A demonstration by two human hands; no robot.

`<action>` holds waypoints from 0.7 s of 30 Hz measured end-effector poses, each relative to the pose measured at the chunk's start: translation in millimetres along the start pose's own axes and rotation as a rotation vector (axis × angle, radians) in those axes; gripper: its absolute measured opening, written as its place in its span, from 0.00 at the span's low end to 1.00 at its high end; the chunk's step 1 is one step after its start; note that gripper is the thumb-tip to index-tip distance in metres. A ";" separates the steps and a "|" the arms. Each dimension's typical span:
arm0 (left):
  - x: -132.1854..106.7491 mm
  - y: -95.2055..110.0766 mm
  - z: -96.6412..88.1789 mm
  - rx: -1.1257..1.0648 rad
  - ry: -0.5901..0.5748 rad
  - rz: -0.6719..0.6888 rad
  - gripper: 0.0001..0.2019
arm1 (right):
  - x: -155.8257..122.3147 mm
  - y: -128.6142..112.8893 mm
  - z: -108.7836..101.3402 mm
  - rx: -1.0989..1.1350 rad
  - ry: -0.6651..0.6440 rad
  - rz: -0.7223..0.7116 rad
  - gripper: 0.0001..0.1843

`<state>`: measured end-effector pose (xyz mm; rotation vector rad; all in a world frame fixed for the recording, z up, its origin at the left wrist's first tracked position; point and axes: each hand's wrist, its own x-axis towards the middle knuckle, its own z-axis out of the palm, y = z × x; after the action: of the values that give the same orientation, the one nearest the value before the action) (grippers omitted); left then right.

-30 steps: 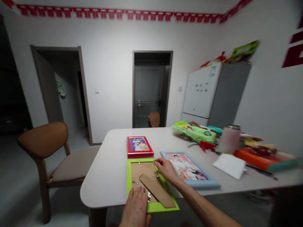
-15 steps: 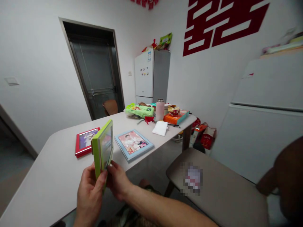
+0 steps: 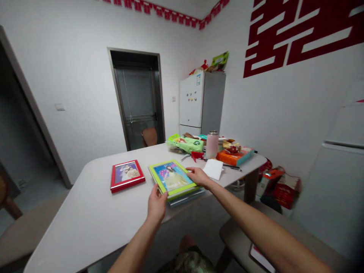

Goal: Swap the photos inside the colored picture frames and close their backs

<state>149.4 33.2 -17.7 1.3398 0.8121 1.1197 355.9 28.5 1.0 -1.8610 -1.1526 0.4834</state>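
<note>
A lime-green picture frame, photo side up, lies over the light blue picture frame, covering most of it. My left hand grips its near left corner, thumb on the border. At the right edge, my right hand holds the same green frame. Both hands are closed on it. To the left, a red picture frame rests on the white table, apart from my hands.
Beyond the frames are a folded white tissue, a pink bottle, a green tissue pack and an orange box. A chair seat stands right of the table, beneath my right forearm.
The green frame has gone from upright near my body to face up over the blue frame, carried by both hands. The camera view has shifted left.
</note>
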 end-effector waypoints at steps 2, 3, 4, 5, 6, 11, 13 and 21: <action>5.2 -10.9 4.1 0.056 0.009 -0.005 0.22 | 7.0 8.8 -0.2 -0.121 0.005 -0.021 0.22; 6.2 -14.7 4.7 0.085 0.010 -0.012 0.23 | 8.8 13.3 0.6 -0.175 0.007 -0.034 0.22; 6.2 -17.6 4.8 0.114 0.008 -0.019 0.23 | 9.6 17.9 1.5 -0.226 0.009 -0.047 0.22; 5.4 -19.9 4.8 0.142 0.004 -0.029 0.23 | 9.9 22.3 2.2 -0.273 0.012 -0.059 0.21; 4.1 -21.7 4.7 0.170 -0.002 -0.039 0.23 | 9.8 26.5 2.5 -0.317 0.016 -0.071 0.21; -2.4 -25.8 2.3 0.269 -0.028 -0.088 0.24 | 7.1 32.3 0.2 -0.489 0.033 -0.136 0.19; -2.0 -26.0 -5.6 0.287 0.000 -0.110 0.26 | 6.0 22.6 7.0 -0.536 0.060 -0.184 0.21; 9.0 -23.9 -78.4 0.189 0.230 -0.198 0.24 | -0.8 -70.2 143.2 -0.512 -0.152 -0.650 0.22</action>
<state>82.0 69.5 -48.3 1.2657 1.2182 1.0713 219.6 108.7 -19.0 -1.7255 -2.0241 -0.0546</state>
